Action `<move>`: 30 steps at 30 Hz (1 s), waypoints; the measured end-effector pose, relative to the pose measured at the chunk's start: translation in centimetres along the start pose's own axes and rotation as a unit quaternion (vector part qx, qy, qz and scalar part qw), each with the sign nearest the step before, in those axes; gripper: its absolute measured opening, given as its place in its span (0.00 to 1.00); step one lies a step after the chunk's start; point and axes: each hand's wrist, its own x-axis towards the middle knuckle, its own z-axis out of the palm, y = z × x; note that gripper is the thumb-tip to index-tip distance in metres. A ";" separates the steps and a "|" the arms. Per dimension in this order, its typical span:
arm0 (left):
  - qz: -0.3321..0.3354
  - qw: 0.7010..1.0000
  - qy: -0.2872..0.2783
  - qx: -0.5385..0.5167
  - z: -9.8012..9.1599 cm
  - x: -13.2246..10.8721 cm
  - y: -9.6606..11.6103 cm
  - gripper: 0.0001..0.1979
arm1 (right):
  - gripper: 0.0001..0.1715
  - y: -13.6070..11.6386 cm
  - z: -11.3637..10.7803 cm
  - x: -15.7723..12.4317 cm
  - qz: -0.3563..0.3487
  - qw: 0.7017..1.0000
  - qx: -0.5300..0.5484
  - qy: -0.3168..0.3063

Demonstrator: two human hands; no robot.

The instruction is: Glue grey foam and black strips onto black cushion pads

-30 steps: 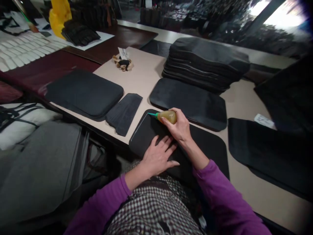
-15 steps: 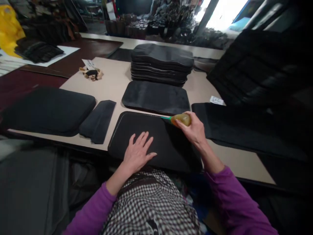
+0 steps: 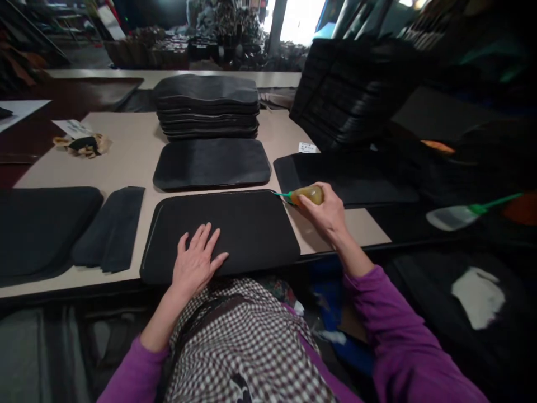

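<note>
A black panel with rounded corners (image 3: 243,229) lies flat before me at the table's front edge. A thin pale line runs along its far and left edges. My left hand (image 3: 196,260) rests on it with fingers spread. In my right hand (image 3: 327,210) is a squeeze bottle (image 3: 309,195) of yellowish-brown liquid, tilted sideways. Its thin green nozzle tip is at the panel's far right corner. Just beyond lies another black panel (image 3: 212,163), with a stack of similar black pieces (image 3: 207,106) behind it.
Folded black strips (image 3: 111,229) and more black panels (image 3: 46,232) lie to the left. At right are a black sheet (image 3: 348,176), a tall black pile (image 3: 344,95) with a white label (image 3: 307,148), and a second green-nozzled bottle (image 3: 453,217). A crumpled tan bundle (image 3: 86,145) sits far left.
The bottle's nozzle has travelled rightward along the panel's far edge to its right corner. My view has turned right, bringing the second bottle into sight. My left hand stays on the panel.
</note>
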 end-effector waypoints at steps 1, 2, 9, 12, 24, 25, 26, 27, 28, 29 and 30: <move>0.002 1.000 0.000 0.000 0.0 0.0 0.0 0.32 | 0.28 0.0 -0.6 -0.2 0.013 1.000 0.003 -0.007; 0.003 1.000 -0.001 0.001 0.0 0.0 0.0 0.33 | 0.28 0.0 -1.4 -0.4 0.027 0.999 0.009 -0.015; 0.003 1.000 -0.008 -0.003 0.3 0.0 -0.1 0.34 | 0.29 1.7 -6.8 -2.4 0.079 0.987 0.086 -0.113; 0.003 1.000 -0.013 -0.001 0.4 0.0 -0.2 0.34 | 0.29 2.3 -9.0 -4.4 0.104 0.974 0.131 -0.153; 0.000 0.999 -0.033 -0.007 0.1 0.0 -0.2 0.34 | 0.34 2.5 -11.7 -14.4 0.254 0.937 0.197 -0.137; -0.002 0.999 -0.032 -0.007 0.1 0.0 -0.2 0.34 | 0.34 2.2 -11.3 -14.8 0.257 0.933 0.207 -0.142; -0.004 0.999 -0.033 -0.007 0.1 0.0 -0.2 0.34 | 0.34 1.8 -10.8 -15.1 0.257 0.930 0.216 -0.148; -0.009 0.999 -0.034 -0.009 0.0 0.0 -0.2 0.33 | 0.34 1.4 -10.2 -15.3 0.255 0.928 0.224 -0.156; -0.016 0.999 -0.036 -0.014 -0.1 0.0 -0.3 0.34 | 0.34 0.9 -9.6 -15.5 0.251 0.926 0.230 -0.163; -0.022 0.999 -0.040 -0.024 -0.1 0.1 -0.4 0.34 | 0.33 0.3 -8.9 -15.6 0.243 0.926 0.235 -0.170; -0.030 0.998 -0.044 -0.042 -0.2 0.2 -0.5 0.35 | 0.33 -0.4 -8.2 -15.6 0.233 0.926 0.238 -0.178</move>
